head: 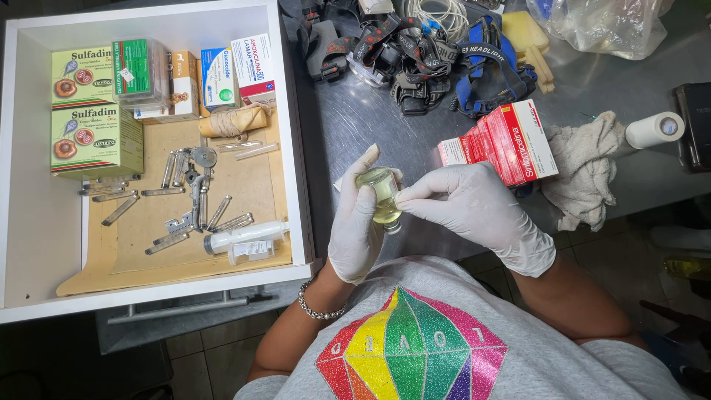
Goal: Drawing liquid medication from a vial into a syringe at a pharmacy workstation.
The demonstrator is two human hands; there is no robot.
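Left hand [354, 222] fingers wrap small glass vial [385, 198] of yellowish liquid; right hand [466, 207] fingertips pinch its top — keep vial steady, grip firm, over steel table [370, 118].

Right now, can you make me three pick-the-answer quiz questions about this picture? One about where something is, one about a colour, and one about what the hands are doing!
1. Where is the syringe?
A. In the white drawer
B. On the cloth
C. On the floor

2. What colour is the liquid in the small glass vial?
A. Blue
B. Pale yellow
C. Black

3. How is the vial held?
A. Lying alone on the table
B. By one hand only
C. By both gloved hands

Answers:
1. A, it lies near the drawer's front edge.
2. B, yellowish liquid shows through the clear glass.
3. C, the left hand wraps it while the right hand pinches it.
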